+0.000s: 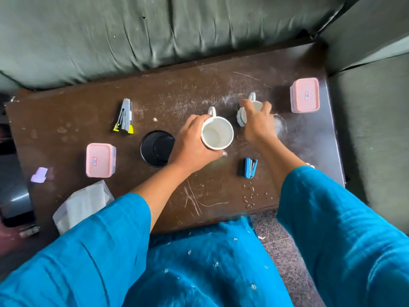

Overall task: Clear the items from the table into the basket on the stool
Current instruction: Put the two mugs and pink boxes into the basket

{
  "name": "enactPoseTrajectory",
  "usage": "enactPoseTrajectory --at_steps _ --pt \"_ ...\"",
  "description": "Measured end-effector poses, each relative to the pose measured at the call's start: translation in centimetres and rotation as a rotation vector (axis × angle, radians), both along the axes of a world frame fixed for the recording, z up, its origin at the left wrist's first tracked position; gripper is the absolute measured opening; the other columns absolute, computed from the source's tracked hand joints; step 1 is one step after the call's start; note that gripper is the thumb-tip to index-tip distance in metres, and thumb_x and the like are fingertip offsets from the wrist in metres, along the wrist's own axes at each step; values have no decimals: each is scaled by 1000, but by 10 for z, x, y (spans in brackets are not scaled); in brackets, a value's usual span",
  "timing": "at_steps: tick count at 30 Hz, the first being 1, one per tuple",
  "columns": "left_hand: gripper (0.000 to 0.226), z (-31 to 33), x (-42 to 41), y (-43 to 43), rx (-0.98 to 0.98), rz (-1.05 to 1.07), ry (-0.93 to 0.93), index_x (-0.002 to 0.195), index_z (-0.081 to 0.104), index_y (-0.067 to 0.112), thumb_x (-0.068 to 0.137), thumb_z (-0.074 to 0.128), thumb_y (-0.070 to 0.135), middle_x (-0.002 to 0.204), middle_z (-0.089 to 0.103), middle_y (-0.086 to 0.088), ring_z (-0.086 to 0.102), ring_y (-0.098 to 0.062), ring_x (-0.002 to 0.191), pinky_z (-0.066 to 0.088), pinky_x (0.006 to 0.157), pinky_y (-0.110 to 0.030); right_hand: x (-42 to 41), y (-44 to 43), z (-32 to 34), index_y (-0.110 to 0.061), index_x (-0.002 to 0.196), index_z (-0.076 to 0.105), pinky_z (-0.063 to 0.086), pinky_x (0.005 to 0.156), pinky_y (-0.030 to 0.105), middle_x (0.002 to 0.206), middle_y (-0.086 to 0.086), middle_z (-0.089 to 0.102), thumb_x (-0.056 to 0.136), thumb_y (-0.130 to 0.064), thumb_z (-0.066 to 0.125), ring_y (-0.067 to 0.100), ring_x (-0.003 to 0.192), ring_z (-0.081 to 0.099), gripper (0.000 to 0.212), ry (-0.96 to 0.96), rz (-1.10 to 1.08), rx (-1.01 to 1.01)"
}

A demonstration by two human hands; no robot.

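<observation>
Blue sleeves reach in: left hand (194, 140) fingers clamped round white mug (217, 133), right hand (257, 124) at 1 o'clock closing over second mug (249, 113), probably to carry both together.

the table (88, 111) runs across the middle of the frame, with a sofa (155, 29) behind it along the top and right. at frame centre the left hand (190, 140) wraps a mug (218, 132); just right of it the right hand (257, 124) lies over a second mug (252, 107). a lidded box (305, 95) sits at the table's upper right. a small stapler (251, 167) lies below the right hand. left of the held mug stands a round cup (155, 148), a large stapler (125, 116) above it and a second lidded box (100, 160) to its left. tissue paper (81, 202) lies at the lower left edge.
</observation>
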State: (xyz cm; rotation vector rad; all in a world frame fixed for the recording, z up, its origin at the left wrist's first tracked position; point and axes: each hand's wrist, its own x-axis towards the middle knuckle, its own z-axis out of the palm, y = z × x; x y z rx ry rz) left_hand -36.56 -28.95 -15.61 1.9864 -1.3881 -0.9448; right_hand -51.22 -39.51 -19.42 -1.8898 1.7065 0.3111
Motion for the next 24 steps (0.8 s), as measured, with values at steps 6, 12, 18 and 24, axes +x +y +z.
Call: enactPoseTrajectory --at_steps 6,12,18,24 --pt "74 16 22 7 -29 139 25 118 53 12 53 87 24 117 59 -7 55 -21 104 36 80 -17 22 14 34 -36 125 36 51 79 46 122 18 35 73 -7 68 41 93 53 67 -94 -23 -143" --pt "69 52 69 26 -105 263 70 113 53 14 52 85 15 108 64 -5 59 -25 95 39 70 -22 74 34 99 -45 118 35 38 68 31 106 9 39 72 -23 67 31 63 46 60 -177 -67 -263" --pt "70 93 156 82 -125 425 138 112 50 12 51 84 7 101 54 5 52 -12 89 38 66 -8 184 81 156 -37 117 37 38 64 30 94 1 35 63 -36 75 29 64 42 66 -280 121 -305" --pt "68 128 263 160 -145 551 -25 107 50 17 48 84 16 98 58 4 51 -8 84 40 65 -13 320 143 188 -34 113 41 36 65 28 90 2 35 63 -29 70 28 62 39 58 -398 349 -293"
